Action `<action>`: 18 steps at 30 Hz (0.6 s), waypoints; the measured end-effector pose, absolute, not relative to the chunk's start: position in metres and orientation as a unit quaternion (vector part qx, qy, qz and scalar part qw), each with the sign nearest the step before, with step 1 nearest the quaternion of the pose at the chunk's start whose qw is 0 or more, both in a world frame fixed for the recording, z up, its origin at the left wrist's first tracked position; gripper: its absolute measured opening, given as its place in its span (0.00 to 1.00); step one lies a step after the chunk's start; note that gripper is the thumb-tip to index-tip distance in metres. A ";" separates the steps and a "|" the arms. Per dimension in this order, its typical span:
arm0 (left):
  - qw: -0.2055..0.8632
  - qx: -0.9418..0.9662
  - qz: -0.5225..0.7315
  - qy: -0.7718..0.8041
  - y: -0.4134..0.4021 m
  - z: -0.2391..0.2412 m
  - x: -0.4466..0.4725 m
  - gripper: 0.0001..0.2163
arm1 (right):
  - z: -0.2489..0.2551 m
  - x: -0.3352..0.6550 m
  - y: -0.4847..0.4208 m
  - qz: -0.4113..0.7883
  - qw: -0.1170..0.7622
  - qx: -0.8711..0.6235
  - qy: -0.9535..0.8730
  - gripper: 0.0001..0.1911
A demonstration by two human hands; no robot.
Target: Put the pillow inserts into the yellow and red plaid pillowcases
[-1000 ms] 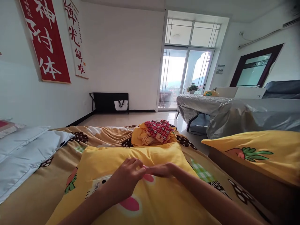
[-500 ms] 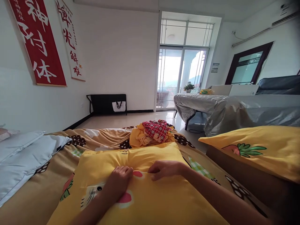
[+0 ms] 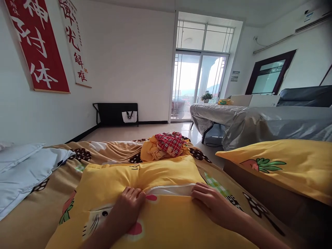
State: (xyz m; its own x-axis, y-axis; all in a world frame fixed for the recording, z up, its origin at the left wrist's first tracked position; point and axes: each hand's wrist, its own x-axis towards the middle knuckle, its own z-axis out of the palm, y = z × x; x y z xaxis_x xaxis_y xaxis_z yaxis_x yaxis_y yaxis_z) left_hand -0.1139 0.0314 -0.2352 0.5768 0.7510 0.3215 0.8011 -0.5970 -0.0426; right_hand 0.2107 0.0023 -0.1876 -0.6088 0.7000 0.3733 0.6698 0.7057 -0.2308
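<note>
Apparently white insert (image 3: 173, 190) lay inside yellow cover (image 3: 168, 221), slit (image 3: 169, 195) unclosed; left hand (image 3: 130, 204), right hand (image 3: 213, 204), fingers curled, gripped slit edge

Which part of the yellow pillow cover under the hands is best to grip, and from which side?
I would pinch the yellow pillow cover by the opening's near edge, coming from the near side: this edge runs almost straight between the left hand and right hand, and the gap beyond it, showing white material, seems to leave finger room.

The near yellow pillow (image 3: 166, 218) is cut off at the bottom
</note>
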 end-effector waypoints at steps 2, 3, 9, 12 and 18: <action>0.086 -0.885 -0.139 -0.436 0.031 -0.234 -0.114 0.10 | -0.187 0.212 0.010 0.039 0.254 -0.359 -0.897 0.14; 0.083 -0.885 -0.141 -0.435 0.030 -0.234 -0.114 0.10 | -0.189 0.212 0.014 0.036 0.267 -0.350 -0.897 0.13; 0.047 -0.862 -0.185 -0.470 0.026 -0.229 -0.114 0.12 | -0.217 0.214 0.029 -0.043 0.331 -0.375 -0.865 0.15; 0.035 -0.871 -0.182 -0.456 0.024 -0.215 -0.110 0.20 | -0.232 0.214 0.029 -0.043 0.354 -0.401 -0.844 0.16; 0.053 -0.891 -0.012 -0.450 0.038 -0.162 -0.066 0.28 | -0.240 0.211 0.028 0.056 0.267 -0.482 -0.832 0.18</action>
State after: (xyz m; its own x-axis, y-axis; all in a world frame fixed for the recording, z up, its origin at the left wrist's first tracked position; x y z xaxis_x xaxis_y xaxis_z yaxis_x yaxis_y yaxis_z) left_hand -0.0662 0.0376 -0.1615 0.5948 0.8009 0.0687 0.8035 -0.5895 -0.0836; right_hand 0.2110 0.0278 -0.2399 -0.3923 0.8328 0.3906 0.7726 0.5288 -0.3514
